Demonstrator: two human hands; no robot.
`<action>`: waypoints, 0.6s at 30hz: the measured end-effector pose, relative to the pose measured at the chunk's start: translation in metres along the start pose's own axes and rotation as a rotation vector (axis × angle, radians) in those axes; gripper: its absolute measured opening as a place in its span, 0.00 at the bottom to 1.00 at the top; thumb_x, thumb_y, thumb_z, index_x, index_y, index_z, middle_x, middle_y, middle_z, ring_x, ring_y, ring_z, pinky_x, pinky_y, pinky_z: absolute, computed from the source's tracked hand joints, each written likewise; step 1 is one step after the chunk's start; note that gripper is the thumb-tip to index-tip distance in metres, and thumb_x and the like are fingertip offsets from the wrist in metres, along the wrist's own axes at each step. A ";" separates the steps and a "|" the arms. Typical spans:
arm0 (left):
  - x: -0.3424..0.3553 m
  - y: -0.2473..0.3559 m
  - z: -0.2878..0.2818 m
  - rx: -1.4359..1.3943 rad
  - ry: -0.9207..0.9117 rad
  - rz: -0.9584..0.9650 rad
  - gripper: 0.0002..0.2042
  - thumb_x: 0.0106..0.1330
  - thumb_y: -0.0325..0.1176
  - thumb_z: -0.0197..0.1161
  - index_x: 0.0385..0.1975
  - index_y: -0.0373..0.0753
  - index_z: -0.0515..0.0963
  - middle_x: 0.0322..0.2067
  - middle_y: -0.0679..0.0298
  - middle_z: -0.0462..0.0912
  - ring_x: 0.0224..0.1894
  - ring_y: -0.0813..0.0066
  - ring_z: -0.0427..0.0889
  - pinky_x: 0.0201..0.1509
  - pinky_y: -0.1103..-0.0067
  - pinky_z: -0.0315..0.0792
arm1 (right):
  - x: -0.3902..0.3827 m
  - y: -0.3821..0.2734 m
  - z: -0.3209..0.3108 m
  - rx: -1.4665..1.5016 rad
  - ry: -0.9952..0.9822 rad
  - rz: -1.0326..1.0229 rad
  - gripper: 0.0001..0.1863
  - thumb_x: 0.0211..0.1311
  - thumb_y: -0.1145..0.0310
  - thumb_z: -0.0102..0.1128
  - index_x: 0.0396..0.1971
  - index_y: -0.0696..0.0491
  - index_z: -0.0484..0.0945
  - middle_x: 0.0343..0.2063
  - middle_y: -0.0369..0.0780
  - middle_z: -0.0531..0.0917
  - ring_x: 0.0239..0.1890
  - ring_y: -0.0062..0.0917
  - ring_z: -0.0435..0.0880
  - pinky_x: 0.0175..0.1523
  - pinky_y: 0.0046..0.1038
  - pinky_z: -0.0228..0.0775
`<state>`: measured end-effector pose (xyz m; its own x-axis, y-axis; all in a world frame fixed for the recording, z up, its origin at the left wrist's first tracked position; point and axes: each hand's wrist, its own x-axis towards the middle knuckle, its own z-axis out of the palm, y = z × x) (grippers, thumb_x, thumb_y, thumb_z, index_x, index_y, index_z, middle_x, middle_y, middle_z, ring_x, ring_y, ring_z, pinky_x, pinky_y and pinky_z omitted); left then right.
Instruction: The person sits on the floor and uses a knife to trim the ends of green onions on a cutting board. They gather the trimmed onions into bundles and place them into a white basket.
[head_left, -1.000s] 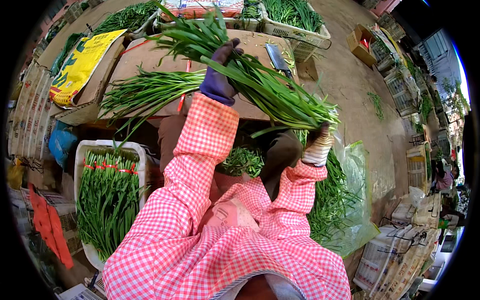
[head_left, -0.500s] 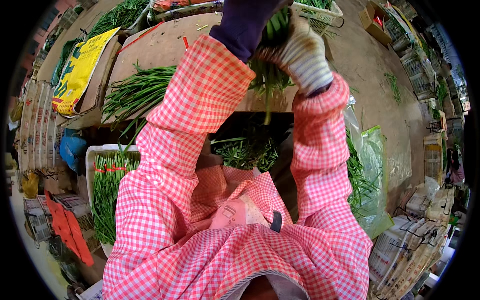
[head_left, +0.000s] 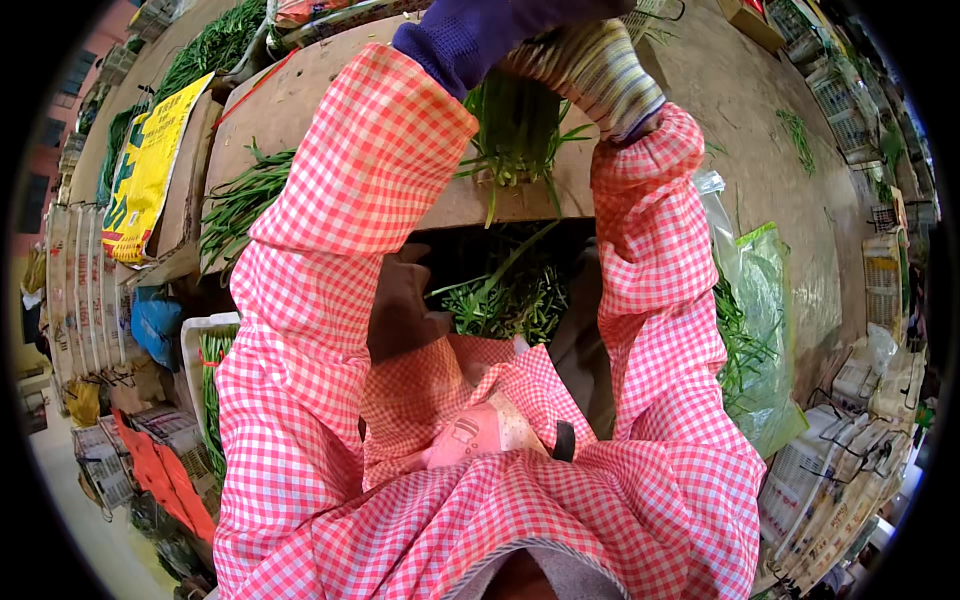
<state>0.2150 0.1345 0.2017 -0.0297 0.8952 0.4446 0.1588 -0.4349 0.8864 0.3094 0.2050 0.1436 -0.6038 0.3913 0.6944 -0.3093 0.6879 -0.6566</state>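
At the top of the view my right hand (head_left: pixel 592 72), in a striped knit glove, is closed round a bunch of garlic chives (head_left: pixel 515 125). The cut, pale ends of the bunch point toward me, just over the cardboard-covered table's near edge. My left hand (head_left: pixel 475 35), in a dark purple glove, reaches across above the same bunch; its fingers are hidden at the picture's upper rim. Left of my sleeve more loose chives (head_left: pixel 245 205) lie on the cardboard (head_left: pixel 330 85).
Cut green trimmings (head_left: pixel 515 300) fill a dark space below the table edge. Left stand a yellow printed sack (head_left: pixel 160 165) and a white crate (head_left: pixel 195 335) of banded chives. Clear plastic sheeting (head_left: pixel 765 330) with greens lies right. Stacked crates (head_left: pixel 825 470) line the side.
The bunch now has its cut ends toward me, where trailing leaves hung before. Both hands have shifted up, and the view has moved slightly.
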 end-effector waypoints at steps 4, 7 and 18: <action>-0.006 -0.003 0.009 -0.005 0.051 -0.039 0.21 0.46 0.34 0.73 0.40 0.37 0.76 0.34 0.65 0.79 0.35 0.77 0.75 0.39 0.79 0.71 | -0.022 -0.020 0.002 -0.864 -0.172 -0.202 0.18 0.52 0.64 0.59 0.45 0.49 0.73 0.28 0.36 0.76 0.32 0.24 0.77 0.33 0.27 0.69; -0.013 -0.015 -0.047 -0.231 -0.176 -0.109 0.14 0.55 0.34 0.65 0.39 0.35 0.75 0.32 0.64 0.78 0.36 0.73 0.76 0.40 0.77 0.72 | -0.030 -0.038 0.015 -1.453 -0.292 -0.372 0.12 0.56 0.65 0.53 0.41 0.45 0.76 0.18 0.32 0.76 0.21 0.23 0.79 0.22 0.28 0.69; -0.179 0.009 -0.070 0.745 0.340 -0.160 0.14 0.55 0.21 0.60 0.43 0.36 0.75 0.38 0.66 0.78 0.39 0.77 0.75 0.43 0.80 0.71 | -0.072 -0.076 0.138 -0.369 -0.372 0.285 0.14 0.41 0.60 0.64 0.27 0.53 0.79 0.20 0.46 0.79 0.26 0.41 0.79 0.29 0.35 0.71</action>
<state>0.1524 -0.0362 0.1393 -0.3848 0.8109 0.4408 0.7350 -0.0197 0.6778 0.2751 0.0401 0.1029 -0.8627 0.3973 0.3128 0.1383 0.7805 -0.6097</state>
